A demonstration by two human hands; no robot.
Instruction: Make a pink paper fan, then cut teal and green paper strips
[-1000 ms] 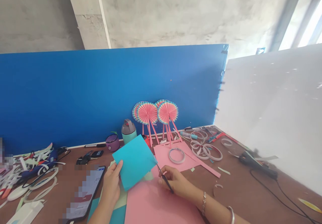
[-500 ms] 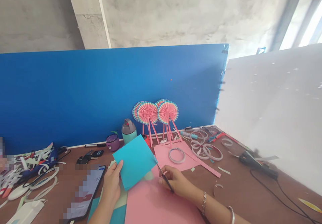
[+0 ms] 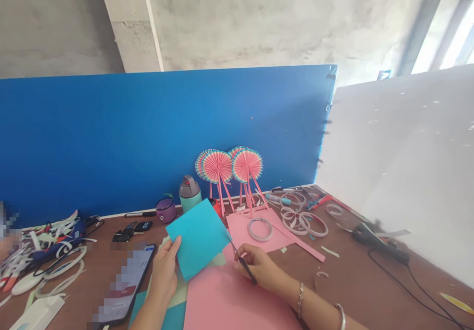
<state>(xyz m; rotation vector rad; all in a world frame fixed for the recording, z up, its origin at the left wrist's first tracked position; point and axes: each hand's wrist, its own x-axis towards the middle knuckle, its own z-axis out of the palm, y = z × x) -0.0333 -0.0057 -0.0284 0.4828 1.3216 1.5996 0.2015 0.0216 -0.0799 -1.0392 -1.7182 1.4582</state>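
1. The turquoise paper sheet [image 3: 202, 243] was tilted in the lower centre of the frame, partly overlapping pink paper [image 3: 237, 305].
2. The left hand [image 3: 166, 266], lower left of centre, was closed on the sheet's left edge, thumb on top.
3. The right hand [image 3: 257, 267], lower right of centre, had fingers curled around scissors [image 3: 252, 276], their blades at the sheet's right edge.
4. At mid-frame, 2 pleated paper fans [image 3: 217, 167] stood foremost.
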